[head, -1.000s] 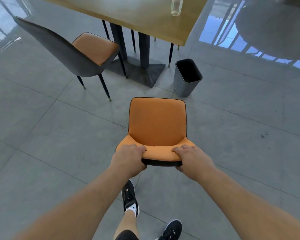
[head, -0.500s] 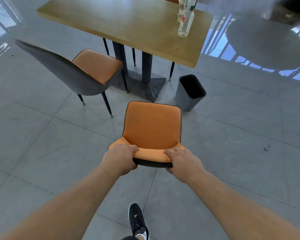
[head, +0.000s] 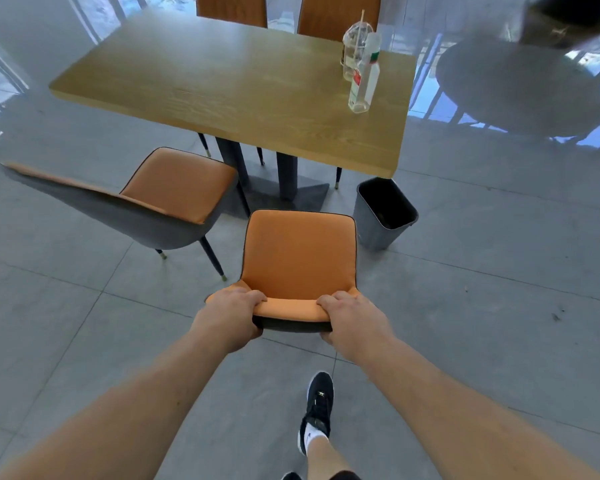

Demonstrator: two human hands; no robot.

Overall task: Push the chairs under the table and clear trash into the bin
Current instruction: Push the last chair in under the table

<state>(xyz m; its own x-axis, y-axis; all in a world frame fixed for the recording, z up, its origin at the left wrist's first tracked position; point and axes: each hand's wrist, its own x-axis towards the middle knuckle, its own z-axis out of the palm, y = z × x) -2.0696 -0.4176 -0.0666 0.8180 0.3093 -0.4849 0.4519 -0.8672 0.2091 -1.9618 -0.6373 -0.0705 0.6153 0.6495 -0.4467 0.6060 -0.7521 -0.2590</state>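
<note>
An orange chair (head: 298, 254) stands in front of me, facing the wooden table (head: 222, 88). My left hand (head: 227, 320) and my right hand (head: 355, 323) both grip the top of its backrest. Its seat front lies just short of the table's near edge. A second orange chair (head: 177, 183) with a grey shell stands to the left, turned sideways. On the table's right end are a clear plastic bottle (head: 364, 74) and a plastic cup with a straw (head: 354, 46). A grey bin (head: 383, 216) sits on the floor beside the table's right corner.
Two more orange chairs (head: 232, 8) stand tucked at the table's far side. The table rests on a dark pedestal base (head: 284, 188). The bin stands close to the right of the held chair. A round grey table (head: 520, 84) is at the far right. My shoe (head: 317, 407) is behind the chair.
The chair in my hands has moved forward toward the table, and I have stepped after it. More of the tabletop, the cup and the far chairs has come into view.
</note>
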